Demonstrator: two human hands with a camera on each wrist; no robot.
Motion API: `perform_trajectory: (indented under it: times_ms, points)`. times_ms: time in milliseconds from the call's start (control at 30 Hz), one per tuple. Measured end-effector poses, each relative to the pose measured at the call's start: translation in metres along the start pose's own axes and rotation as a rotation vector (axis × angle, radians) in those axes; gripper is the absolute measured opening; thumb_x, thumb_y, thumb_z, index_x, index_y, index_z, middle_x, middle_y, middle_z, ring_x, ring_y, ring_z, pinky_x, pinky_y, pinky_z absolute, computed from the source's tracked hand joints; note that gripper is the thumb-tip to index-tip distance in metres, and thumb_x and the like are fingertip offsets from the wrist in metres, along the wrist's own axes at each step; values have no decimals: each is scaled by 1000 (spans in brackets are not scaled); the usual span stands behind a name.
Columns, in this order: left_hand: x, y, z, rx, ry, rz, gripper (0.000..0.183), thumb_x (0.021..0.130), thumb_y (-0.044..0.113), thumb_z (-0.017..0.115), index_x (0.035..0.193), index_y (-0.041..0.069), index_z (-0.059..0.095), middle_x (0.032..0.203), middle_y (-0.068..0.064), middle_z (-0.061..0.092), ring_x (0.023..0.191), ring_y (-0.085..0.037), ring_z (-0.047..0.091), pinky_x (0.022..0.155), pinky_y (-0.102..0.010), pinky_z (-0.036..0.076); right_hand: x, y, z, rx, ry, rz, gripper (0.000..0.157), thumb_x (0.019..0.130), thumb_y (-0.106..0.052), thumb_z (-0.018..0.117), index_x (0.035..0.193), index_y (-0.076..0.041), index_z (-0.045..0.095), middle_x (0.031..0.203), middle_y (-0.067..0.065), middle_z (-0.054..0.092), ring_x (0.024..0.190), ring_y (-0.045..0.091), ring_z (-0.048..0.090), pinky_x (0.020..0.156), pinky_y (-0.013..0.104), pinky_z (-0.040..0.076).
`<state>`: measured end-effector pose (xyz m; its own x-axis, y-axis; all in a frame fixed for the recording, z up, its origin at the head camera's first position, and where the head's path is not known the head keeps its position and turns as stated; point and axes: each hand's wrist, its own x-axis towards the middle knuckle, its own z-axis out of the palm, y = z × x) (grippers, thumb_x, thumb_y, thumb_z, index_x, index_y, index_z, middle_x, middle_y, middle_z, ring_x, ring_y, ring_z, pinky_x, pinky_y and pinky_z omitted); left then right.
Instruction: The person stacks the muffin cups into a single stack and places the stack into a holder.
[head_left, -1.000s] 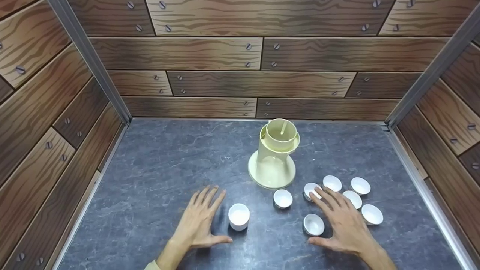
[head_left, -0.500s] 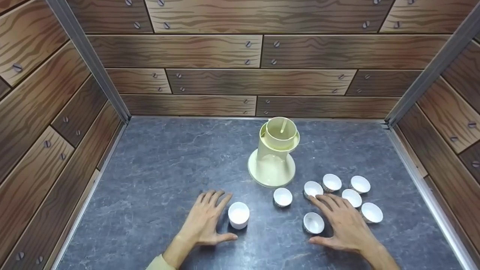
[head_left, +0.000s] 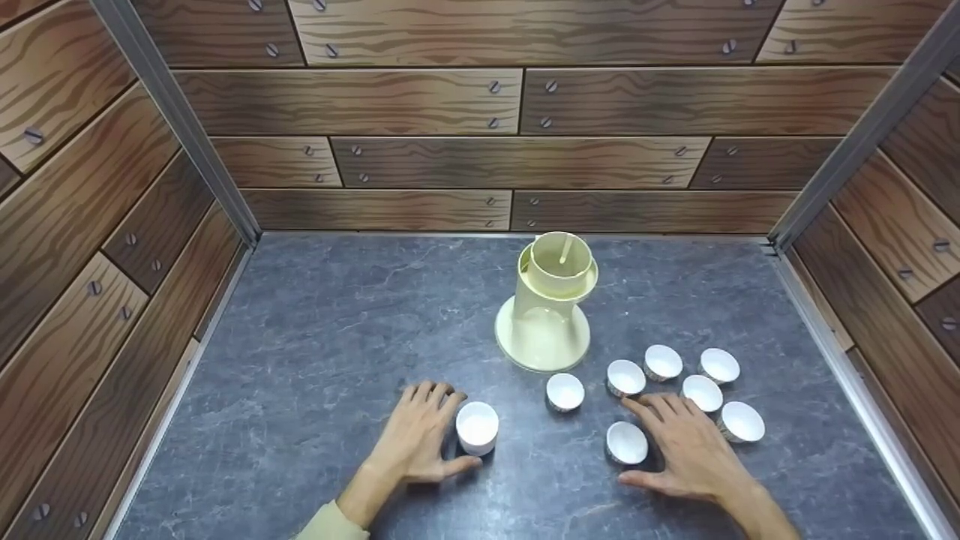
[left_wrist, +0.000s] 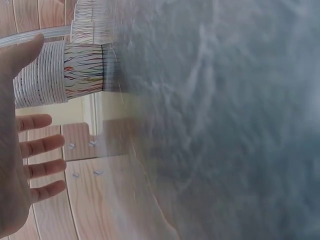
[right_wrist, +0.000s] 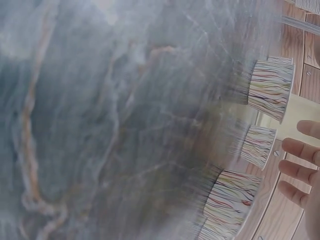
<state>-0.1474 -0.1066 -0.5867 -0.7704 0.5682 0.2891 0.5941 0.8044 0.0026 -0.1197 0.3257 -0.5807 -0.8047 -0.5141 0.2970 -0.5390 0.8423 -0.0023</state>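
A stack of nested white cups (head_left: 478, 429) stands upright left of the middle; in the left wrist view its many rims sit above a lowest cup (left_wrist: 84, 70) with coloured wavy lines. My left hand (head_left: 421, 439) is beside it, fingers spread behind and thumb in front, fingers (left_wrist: 42, 145) held straight. My right hand (head_left: 690, 454) curves loosely round the right side of a single upright cup (head_left: 627, 444), its thumb in front and fingertips behind. The right wrist view shows this patterned cup (right_wrist: 270, 87) standing apart from the straight fingers (right_wrist: 297, 171).
Behind stands a pale yellow holder (head_left: 541, 337) with a round base and open cylinder top. One small cup (head_left: 565, 392) stands before it. Several more cups (head_left: 663, 363) stand behind and right of my right hand. Wood-patterned walls (head_left: 420, 165) close off the grey tabletop (head_left: 337, 322).
My left hand has moved right, up to the stack of cups. My right hand has drawn slightly back toward me, beside the single cup. The cups have stayed in place.
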Motion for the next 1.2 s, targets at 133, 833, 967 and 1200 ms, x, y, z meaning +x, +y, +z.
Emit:
perform_trajectory:
  times_ms: [133, 833, 967, 1200]
  points:
    - [3, 1, 1, -1, -8, -3, 88, 77, 90, 61, 132, 22, 58, 121, -4, 63, 111, -25, 59, 92, -45, 52, 0, 1, 3, -4, -9, 6, 106, 68, -88, 73, 143, -14, 63, 124, 5, 66, 114, 26, 63, 103, 51, 51]
    - [8, 3, 6, 11, 87, 52, 75, 78, 85, 66, 116, 20, 63, 108, -1, 66, 102, -21, 61, 89, -40, 53, 0, 2, 11, -37, -41, 39, 80, 77, -84, 70, 124, -19, 71, 116, 3, 67, 107, 25, 64, 97, 49, 54]
    - [7, 2, 6, 2, 86, 53, 74, 79, 84, 67, 116, 20, 63, 108, -1, 66, 103, -21, 61, 90, -40, 53, 0, 2, 13, -38, -40, 36, 75, 78, -84, 69, 120, -21, 71, 113, 2, 66, 105, 23, 63, 96, 48, 54]
    - [7, 1, 6, -6, 98, 52, 72, 79, 83, 68, 115, 20, 64, 108, -1, 68, 103, -20, 62, 90, -40, 54, 1, 2, 13, -27, -41, 36, 68, 79, -82, 70, 113, -23, 72, 112, 1, 67, 103, 22, 62, 94, 48, 54]
